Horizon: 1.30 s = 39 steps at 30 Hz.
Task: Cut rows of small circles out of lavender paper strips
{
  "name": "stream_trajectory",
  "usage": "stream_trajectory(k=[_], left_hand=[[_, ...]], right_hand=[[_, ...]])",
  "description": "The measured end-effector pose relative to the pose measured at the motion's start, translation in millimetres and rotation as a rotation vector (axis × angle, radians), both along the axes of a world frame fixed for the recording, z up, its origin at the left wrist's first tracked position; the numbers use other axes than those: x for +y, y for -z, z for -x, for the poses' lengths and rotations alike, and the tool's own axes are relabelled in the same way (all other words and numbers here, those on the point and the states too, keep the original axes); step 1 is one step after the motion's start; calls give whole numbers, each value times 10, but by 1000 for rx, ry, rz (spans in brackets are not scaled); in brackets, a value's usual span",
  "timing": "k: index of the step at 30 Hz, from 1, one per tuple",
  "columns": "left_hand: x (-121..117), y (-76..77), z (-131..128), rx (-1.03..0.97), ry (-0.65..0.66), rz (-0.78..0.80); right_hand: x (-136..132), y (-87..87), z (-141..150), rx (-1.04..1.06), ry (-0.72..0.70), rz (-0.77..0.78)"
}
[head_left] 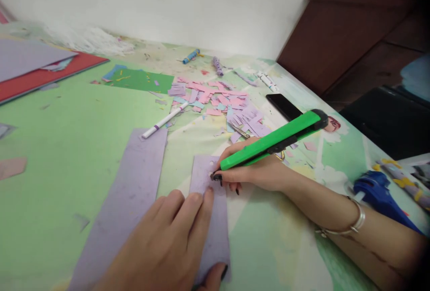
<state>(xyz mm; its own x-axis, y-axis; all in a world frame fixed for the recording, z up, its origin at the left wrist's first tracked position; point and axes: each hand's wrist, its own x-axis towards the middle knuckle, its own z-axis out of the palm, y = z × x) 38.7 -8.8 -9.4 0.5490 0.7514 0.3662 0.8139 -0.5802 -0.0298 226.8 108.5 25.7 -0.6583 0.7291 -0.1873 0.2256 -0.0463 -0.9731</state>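
My right hand [248, 170] grips a green utility knife [272, 141] near its front end. The knife's tip meets a narrow lilac paper strip [215, 233], close to small holes near the strip's far end. My left hand [168, 237] lies flat across the strip, fingers stretched out and thumb at its near right side, holding nothing. A longer lilac paper piece [134, 183] lies left of the strip, partly under my left hand. A white marker [164, 121] with purple bands rests just beyond that piece. Scissors [240, 130] lie behind my right hand, partly hidden.
Pink and lilac paper scraps [218, 96] are heaped mid-table. A black phone [284, 106] and a blue tape dispenser [379, 197] are on the right. Red and lilac sheets [83, 63] lie at the left. Blue and purple rolled paper tubes [191, 56] sit near the wall.
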Motion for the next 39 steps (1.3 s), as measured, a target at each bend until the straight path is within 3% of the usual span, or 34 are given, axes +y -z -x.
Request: stream_trajectory(k=[5, 26, 39], left_hand=[[-8, -76, 9, 38, 5, 65], [-10, -122, -24, 109, 30, 73], [33, -130, 5, 26, 81, -22]], right_hand=[[-42, 3, -3, -9, -11, -55], [-49, 20, -30, -79, -46, -134], [-67, -15, -7, -79, -25, -146]])
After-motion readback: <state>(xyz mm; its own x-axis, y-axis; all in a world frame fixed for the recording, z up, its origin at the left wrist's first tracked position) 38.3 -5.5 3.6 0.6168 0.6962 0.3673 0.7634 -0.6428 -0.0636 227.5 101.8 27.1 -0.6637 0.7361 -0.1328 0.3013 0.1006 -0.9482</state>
